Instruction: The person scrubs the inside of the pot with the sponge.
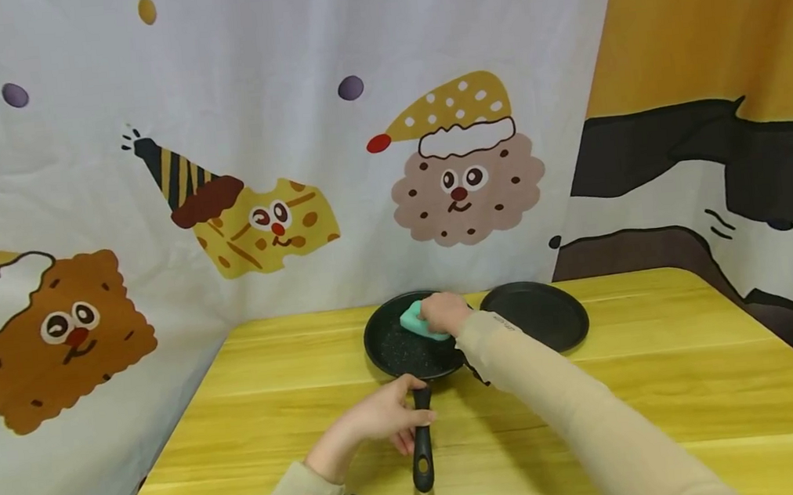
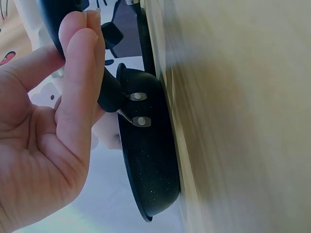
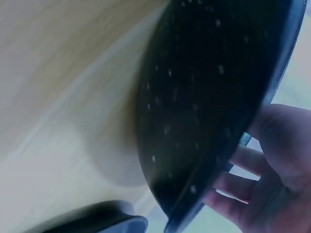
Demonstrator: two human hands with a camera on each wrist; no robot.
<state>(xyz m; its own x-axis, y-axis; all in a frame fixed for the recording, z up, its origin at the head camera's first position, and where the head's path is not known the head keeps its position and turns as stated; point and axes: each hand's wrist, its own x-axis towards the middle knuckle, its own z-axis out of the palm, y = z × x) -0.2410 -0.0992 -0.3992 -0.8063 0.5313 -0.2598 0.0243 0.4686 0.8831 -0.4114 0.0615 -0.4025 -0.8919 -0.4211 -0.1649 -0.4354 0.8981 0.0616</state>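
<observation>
A black frying pan [image 1: 395,358] with pale specks sits on the wooden table, its handle [image 1: 422,453] pointing toward me. My left hand [image 1: 388,417] holds that handle near its pan end, thumb on one side and fingers around the other. In the left wrist view, two riveted metal brackets join the handle to the pan wall [image 2: 150,165]. Inside the pan, my right hand [image 1: 447,312] grips a teal sponge [image 1: 413,323] against the inner surface. From the right wrist, the pan's outer side [image 3: 199,107] hides most of the sponge and the fingertips.
A second round, flat black pan [image 1: 537,314] lies right of the frying pan, partly behind my right sleeve. A cloth with cartoon prints [image 1: 270,93] hangs along the table's back edge. The yellow wooden table [image 1: 635,384] extends to both sides.
</observation>
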